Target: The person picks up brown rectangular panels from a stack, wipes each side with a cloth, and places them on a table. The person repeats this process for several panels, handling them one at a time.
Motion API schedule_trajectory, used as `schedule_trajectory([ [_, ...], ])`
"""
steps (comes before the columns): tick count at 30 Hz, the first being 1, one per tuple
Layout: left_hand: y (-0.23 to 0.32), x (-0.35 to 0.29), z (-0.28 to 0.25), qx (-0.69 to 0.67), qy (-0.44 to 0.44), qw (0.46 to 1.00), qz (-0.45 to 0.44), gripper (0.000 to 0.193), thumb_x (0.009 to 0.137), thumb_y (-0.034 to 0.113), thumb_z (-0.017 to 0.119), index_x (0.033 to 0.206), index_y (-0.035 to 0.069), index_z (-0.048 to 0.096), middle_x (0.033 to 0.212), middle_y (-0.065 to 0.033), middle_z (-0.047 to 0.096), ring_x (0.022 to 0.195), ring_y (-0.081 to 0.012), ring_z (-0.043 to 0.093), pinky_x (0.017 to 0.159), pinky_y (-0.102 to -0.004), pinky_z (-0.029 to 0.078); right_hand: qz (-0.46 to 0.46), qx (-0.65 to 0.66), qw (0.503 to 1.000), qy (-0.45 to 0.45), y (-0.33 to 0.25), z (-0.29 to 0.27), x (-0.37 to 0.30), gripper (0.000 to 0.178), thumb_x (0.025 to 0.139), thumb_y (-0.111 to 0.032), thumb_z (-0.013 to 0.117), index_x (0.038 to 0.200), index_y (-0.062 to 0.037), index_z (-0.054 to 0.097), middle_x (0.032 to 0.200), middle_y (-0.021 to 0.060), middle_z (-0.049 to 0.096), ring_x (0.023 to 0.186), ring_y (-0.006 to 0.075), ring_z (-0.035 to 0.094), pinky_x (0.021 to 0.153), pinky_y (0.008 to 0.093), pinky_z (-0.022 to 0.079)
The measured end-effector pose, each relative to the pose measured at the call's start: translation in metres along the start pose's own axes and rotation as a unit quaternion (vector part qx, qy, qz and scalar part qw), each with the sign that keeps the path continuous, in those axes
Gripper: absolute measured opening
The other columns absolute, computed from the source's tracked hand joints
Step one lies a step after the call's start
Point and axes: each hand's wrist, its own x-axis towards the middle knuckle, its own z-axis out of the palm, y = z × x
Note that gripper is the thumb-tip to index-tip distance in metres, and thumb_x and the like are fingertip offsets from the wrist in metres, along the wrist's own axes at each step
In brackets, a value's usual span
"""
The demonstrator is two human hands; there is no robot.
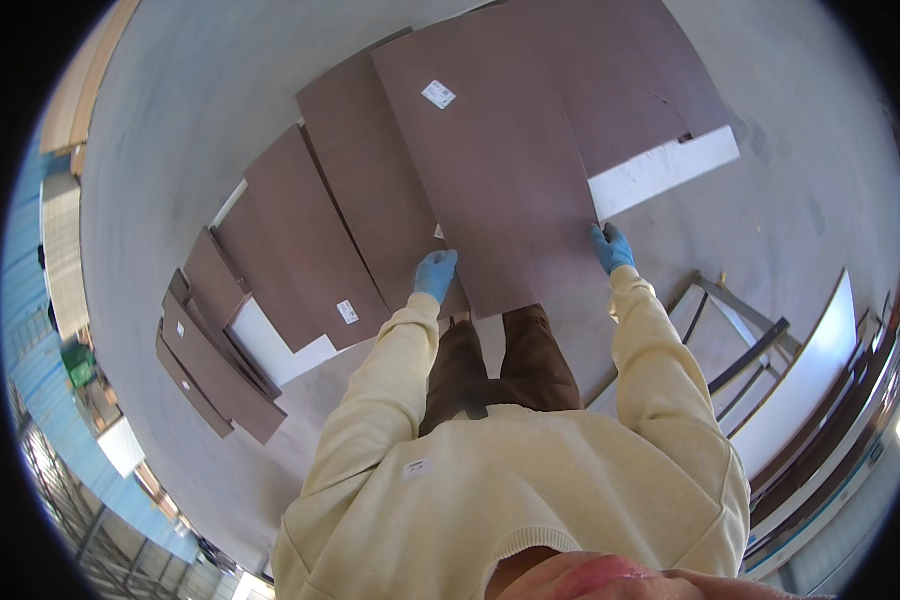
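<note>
Both my hands wear blue gloves and hold a large brown panel (500, 160) by its near edge. My left hand (435, 273) grips the left near corner, and my right hand (610, 247) grips the right near corner. The panel carries a small white sticker near its far left. It hangs above other brown panels lying on the grey floor. A second brown panel (370, 190) lies just left of it, partly under it. My cream sleeves and brown trousers show below the panel.
More brown panels (300, 240) fan out on the floor (200, 120) to the left, with a stack of smaller ones (210, 370) further left. A white board (665, 170) lies under the right panels. A metal frame (740, 340) and leaning boards (810, 370) stand at right.
</note>
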Motion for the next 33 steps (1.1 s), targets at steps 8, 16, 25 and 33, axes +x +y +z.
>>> schedule_trajectory([
  [8, 0.016, 0.008, 0.016, 0.069, 0.117, 0.99, 0.037, 0.065, 0.094, 0.064, 0.057, 0.087, 0.002, 0.074, 0.082, -0.0192, 0.07, 0.078, -0.0345, 0.066, 0.08, -0.0452, 0.051, 0.04, 0.041, 0.996, -0.074, -0.025, 0.004, 0.003, 0.074, 0.092, -0.063, 0.065, 0.116, 0.0064, 0.072, 0.107, 0.0223, 0.076, 0.105, 0.0299, 0.072, 0.093, 0.0407, 0.053],
  [16, 0.014, 0.0, -0.003, 0.043, 0.08, 0.996, -0.013, 0.081, 0.093, 0.075, 0.045, 0.091, 0.0, 0.076, 0.094, -0.0229, 0.075, 0.095, -0.0415, 0.071, 0.089, -0.0471, 0.052, -0.034, 0.078, 0.995, 0.057, -0.049, -0.008, -0.075, 0.065, 0.093, -0.061, 0.068, 0.074, 0.0015, 0.068, 0.064, 0.0085, 0.057, 0.064, 0.0154, 0.047, 0.061, 0.0398, 0.043],
  [25, -0.01, 0.006, -0.021, -0.141, 0.107, 0.984, 0.002, 0.082, 0.087, 0.075, 0.059, 0.114, -0.001, 0.074, 0.116, -0.0234, 0.073, 0.116, -0.0403, 0.067, 0.099, -0.0455, 0.05, -0.018, 0.13, 0.988, 0.079, -0.101, -0.02, -0.165, 0.061, 0.1, -0.054, 0.064, 0.088, 0.005, 0.074, 0.078, 0.0077, 0.07, 0.068, 0.0165, 0.057, 0.062, 0.0354, 0.049],
  [33, -0.066, -0.091, -0.197, -0.143, 0.178, 0.974, 0.008, 0.081, 0.083, 0.075, 0.064, 0.108, -0.002, 0.075, 0.111, -0.0233, 0.074, 0.111, -0.0391, 0.069, 0.096, -0.0448, 0.051, -0.037, 0.226, 0.971, 0.068, -0.144, 0.093, -0.328, 0.054, 0.105, -0.047, 0.06, 0.101, 0.0058, 0.073, 0.09, 0.0063, 0.072, 0.076, 0.015, 0.062, 0.069, 0.0329, 0.055],
])
